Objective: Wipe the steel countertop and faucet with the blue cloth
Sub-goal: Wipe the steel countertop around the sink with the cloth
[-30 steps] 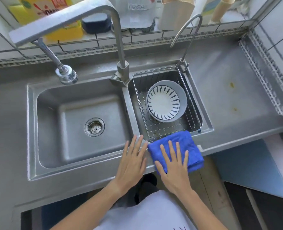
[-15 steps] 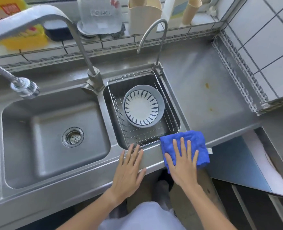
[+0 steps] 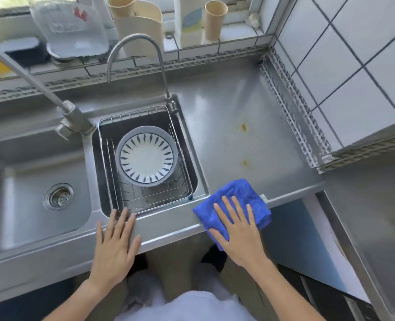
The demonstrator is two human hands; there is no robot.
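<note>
A folded blue cloth (image 3: 240,195) lies on the front edge of the steel countertop (image 3: 256,107), just right of the small sink basin. My right hand (image 3: 238,230) presses flat on the cloth, fingers spread. Flat on the steel front rim below the basin rests my left hand (image 3: 116,242), holding nothing. A slim curved faucet (image 3: 135,46) rises behind the small basin. The large square faucet (image 3: 71,118) stands at the left, its spout running out of view. Two yellowish stains (image 3: 244,127) mark the countertop beyond the cloth.
A wire basket (image 3: 185,167) in the small basin holds a white plate with blue marks (image 3: 146,155). The big sink (image 3: 41,195) with its drain lies left. Cups and bottles stand on the tiled ledge (image 3: 191,49) behind. A tiled wall (image 3: 353,66) bounds the right side.
My right hand has slid the blue cloth rightward along the front edge, past the basin's corner. My left hand followed slightly right. The view has shifted right.
</note>
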